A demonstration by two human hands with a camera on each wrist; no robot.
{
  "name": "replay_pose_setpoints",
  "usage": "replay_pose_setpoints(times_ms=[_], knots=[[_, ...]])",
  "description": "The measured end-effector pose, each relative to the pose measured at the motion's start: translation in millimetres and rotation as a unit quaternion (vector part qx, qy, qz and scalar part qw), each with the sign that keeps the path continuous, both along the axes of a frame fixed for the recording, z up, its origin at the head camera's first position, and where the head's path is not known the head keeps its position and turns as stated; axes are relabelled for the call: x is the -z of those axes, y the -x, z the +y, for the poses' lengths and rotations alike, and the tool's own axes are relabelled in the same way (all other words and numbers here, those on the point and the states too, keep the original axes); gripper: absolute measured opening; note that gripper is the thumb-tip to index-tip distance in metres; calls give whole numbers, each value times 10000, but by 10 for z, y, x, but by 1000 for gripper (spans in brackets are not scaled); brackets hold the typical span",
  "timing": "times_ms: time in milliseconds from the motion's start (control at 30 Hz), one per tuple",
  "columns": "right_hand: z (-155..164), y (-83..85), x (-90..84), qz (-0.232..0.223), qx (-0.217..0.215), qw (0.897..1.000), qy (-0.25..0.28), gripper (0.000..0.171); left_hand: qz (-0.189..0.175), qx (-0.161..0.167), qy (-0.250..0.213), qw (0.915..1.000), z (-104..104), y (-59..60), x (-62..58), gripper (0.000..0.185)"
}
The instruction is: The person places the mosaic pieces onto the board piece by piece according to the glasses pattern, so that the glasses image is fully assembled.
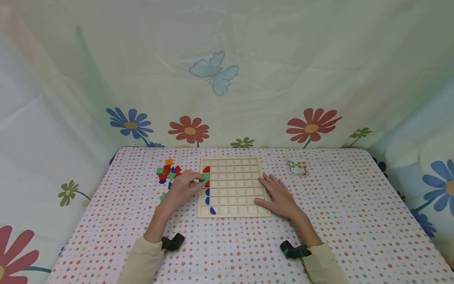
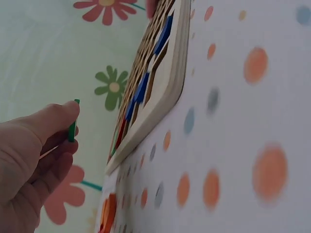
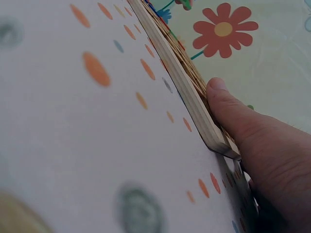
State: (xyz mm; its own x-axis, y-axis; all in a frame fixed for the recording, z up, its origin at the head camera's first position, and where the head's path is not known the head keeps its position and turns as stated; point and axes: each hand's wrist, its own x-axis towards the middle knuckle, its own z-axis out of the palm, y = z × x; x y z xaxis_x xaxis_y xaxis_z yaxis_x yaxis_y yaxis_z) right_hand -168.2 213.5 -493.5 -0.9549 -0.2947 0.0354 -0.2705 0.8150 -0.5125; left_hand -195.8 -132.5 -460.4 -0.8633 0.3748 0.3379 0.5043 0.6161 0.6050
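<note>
I see left hand (image 1: 182, 188) pinching green tile (image 1: 206, 176) at grid board (image 1: 232, 187); right hand (image 1: 278, 195) flat, steadying. First column part-filled, most cells bare.

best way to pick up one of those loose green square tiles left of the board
Pinch the green tile by two opposite edges, from above. It lies flat and thin on the tablecloth, at the pile's outer left edge, so that side looks free of neighbours.
</note>
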Motion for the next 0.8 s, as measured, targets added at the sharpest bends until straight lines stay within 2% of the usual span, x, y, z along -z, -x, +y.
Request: replay_pose_setpoints(times_ms=[100,233,467,800], knots=[[-1,6,8,-14,-20,10000,20,85,-156,173,3,9997,120,44,4,16],[2,8,4,2,-40,10000,83,85,-245,220,311,9990,247,106,25,19],[3,6,-3,-34,-47,9999,93,85,-345,494,820,9948,317,149,66,17],[-4,5,-1,-10,-27,10000,56,86,-54,576,970,9936,310,168,138,13]])
